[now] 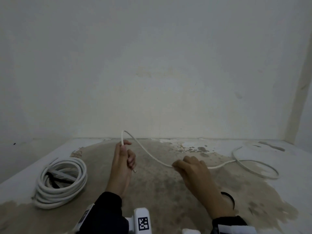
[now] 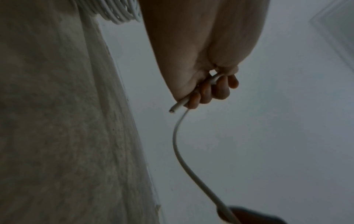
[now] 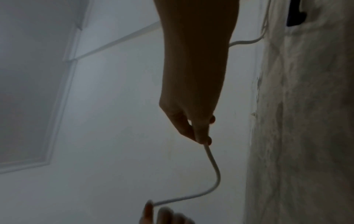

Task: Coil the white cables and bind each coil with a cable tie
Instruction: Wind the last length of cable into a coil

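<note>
**White cable lifted between both hands**

White and smooth, the thin round cable (image 1: 148, 153) rises from my left hand (image 1: 121, 163), bends over in a tight arch above it, then sags in a long curve down to my right hand (image 1: 192, 171). My left hand has its fingers (image 2: 208, 92) curled around the cable near its cut end (image 2: 172, 110), which pokes out below the fist as a short stub. My right hand pinches the cable between thumb and fingertips (image 3: 205, 137), the other fingers loosely bent. Both hands are raised off the surface.

Beyond my right hand, away from the left hand, the cable runs on and lies in a wide, flat loop (image 1: 255, 168) on the floor (image 1: 168, 191), near the wall (image 1: 152, 65).

On the other side of my left hand, well apart from it, sits a coiled bundle of thicker white cable (image 1: 62, 181), several round turns stacked on each other, with something dark inside the ring that I cannot make out.

The floor is rough and mottled, brownish-grey in the middle with pale, flaking patches toward the wall. The wall is plain, off-white and faintly stained. A dark sleeve (image 1: 108, 210) covers my left forearm.
</note>
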